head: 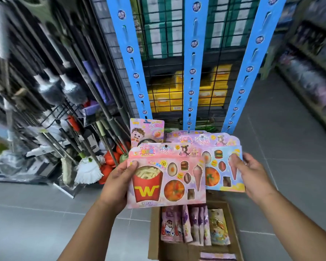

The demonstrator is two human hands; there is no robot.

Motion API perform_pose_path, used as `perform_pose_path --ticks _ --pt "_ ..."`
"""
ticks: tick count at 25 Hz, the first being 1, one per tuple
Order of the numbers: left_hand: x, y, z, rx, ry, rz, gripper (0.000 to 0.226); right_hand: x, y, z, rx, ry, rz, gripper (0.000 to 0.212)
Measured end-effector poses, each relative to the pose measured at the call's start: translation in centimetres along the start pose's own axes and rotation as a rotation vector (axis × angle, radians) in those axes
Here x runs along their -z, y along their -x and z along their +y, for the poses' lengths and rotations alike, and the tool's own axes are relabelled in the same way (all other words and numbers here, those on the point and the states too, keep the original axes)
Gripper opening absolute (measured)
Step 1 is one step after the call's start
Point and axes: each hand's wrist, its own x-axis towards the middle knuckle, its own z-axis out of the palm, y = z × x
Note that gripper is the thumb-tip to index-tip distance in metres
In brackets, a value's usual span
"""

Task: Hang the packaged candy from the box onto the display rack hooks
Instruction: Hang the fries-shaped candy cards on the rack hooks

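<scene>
While the cardboard box (154, 232) stands open on the grey tiled floor (36, 213), a fan of flat candy packs is held above it in the head view. The pink pack (166, 178), printed with a red carton of fries, lies foremost and is gripped at its left edge by the left hand (119, 182), with the thumb laid on the front and the fingers hidden behind. Behind it and shifted to the right, a blue pack (222, 166) is pinched at its right edge by the right hand (252, 178), whose thumb is pressed over a printed ice-cream cone. The top of a third pack (147, 132) is seen above the pink one; which hand carries it cannot be told. The hands are kept well apart, one at each side of the fan. Upright sachets (186, 227) are packed in the box. Three blue strips (193, 63) with slots are fixed to a wire grid (164, 72) just beyond the packs. Mops (87, 170) are leaned at the left, and blurred shelves (309, 53) are seen at the right.
</scene>
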Motion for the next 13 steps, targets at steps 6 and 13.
perform_pose_path --ticks 6,13 --pt "-1.6 0.9 0.5 -0.032 0.035 0.037 0.036 -1.5 -1.8 -2.9 -0.033 0.013 -0.054 0.012" --pt "-0.5 -1.5 1.8 0.028 0.028 -0.017 0.041 -3.7 -3.7 -3.2 -0.078 -0.021 -0.014 0.012"
